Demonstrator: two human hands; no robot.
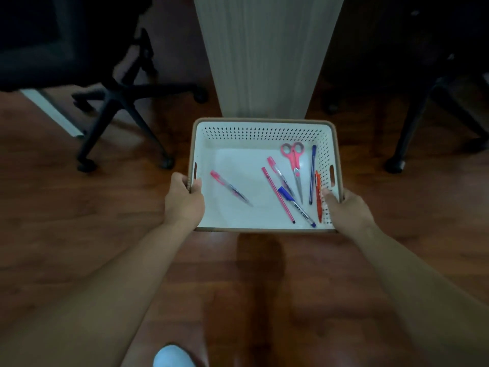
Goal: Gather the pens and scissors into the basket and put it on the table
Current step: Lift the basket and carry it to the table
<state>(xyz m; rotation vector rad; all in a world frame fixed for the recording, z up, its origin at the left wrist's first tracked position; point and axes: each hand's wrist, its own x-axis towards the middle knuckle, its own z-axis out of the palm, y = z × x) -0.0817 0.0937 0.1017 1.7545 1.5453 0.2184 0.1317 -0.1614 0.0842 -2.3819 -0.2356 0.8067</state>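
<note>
Basket (264, 128) held over the wooden floor (79, 234), left hand (184, 201) clamped on its left rim, pens (230, 188) and pink scissors (294, 161) lying inside, right hand (346, 210) gripping the right rim

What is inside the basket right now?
Inside the basket: pink scissors and six pens, one apart at left. The right hand hides the near right corner.
</note>
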